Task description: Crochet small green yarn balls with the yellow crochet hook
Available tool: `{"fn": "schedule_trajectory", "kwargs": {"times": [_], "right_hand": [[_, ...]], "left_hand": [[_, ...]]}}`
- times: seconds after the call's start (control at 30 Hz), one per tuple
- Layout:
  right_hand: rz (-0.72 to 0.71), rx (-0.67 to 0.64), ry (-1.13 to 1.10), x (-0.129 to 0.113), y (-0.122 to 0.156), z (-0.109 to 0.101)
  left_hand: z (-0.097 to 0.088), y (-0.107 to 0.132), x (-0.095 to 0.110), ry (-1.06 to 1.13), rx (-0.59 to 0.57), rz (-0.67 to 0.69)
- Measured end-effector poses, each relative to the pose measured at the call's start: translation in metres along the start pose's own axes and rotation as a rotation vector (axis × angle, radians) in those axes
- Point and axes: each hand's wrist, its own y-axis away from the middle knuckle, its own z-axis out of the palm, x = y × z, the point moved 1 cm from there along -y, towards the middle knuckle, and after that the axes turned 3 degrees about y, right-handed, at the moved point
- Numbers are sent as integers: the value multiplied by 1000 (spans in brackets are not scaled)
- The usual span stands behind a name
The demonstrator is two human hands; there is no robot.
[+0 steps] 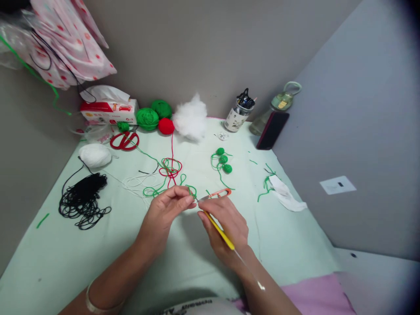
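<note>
My right hand (pixel 228 221) is closed round a crochet hook with a yellow handle (pixel 220 232). One thin metal end points at my left fingertips, and the other sticks out over my right wrist. My left hand (pixel 169 205) pinches green yarn (pixel 193 190) between thumb and forefinger, right at the hook's tip. Whatever small piece sits between the fingertips is mostly hidden. Just beyond my right knuckles are orange-handled thread snips (pixel 225 191), partly covered by the hand. Loose green, red and white strands tangle behind my left hand, with red yarn (pixel 170 168) on top.
Black yarn (pixel 85 199) and a white yarn ball (pixel 95 155) lie left. Behind are red scissors (pixel 124 141), a tissue box (pixel 110 111), green yarn balls (pixel 147 118), a red ball (pixel 166 126), stuffing (pixel 190 118), green crocheted balls (pixel 223 159), a pen jar (pixel 236 117) and a phone (pixel 273 130).
</note>
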Motion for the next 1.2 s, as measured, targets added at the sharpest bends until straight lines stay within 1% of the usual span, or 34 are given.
{"fn": "schedule_trajectory", "kwargs": {"times": [0.1,0.17,0.23,0.3,0.37,0.43,0.57,0.77,0.83,0.93,1.0,1.07,1.13,1.2], "right_hand": [[-86,43,110,5,8,6],[-127,75,136,6,11,6],[-129,75,99,6,9,4],[-80,36,-4,5,5,0],[25,-3,-136,6,-1,-4],[158,-16,-244,7,-4,-7],[380,37,-402,12,-6,-9],[775,87,-796,21,-6,-6],[874,66,-927,23,-6,-4],[975,-3,-1157,23,-6,1],[1008,-34,-1249,21,-5,3],[999,-32,-1261,19,-3,5],[932,0,-1197,18,-1,5],[823,33,-1093,16,0,5]], "left_hand": [[2,2,2,15,-46,-33],[4,3,4,40,-86,-79],[5,3,6,68,-129,-129],[6,2,8,78,-167,-156],[5,2,8,67,-191,-160],[4,1,9,43,-183,-155],[2,0,12,-4,-160,-147],[2,3,13,-31,-210,-166],[2,4,13,-20,-233,-186],[3,5,14,35,-267,-203],[3,6,14,69,-290,-204],[4,6,14,73,-299,-201],[5,6,12,53,-283,-184],[7,7,10,21,-267,-156]]}}
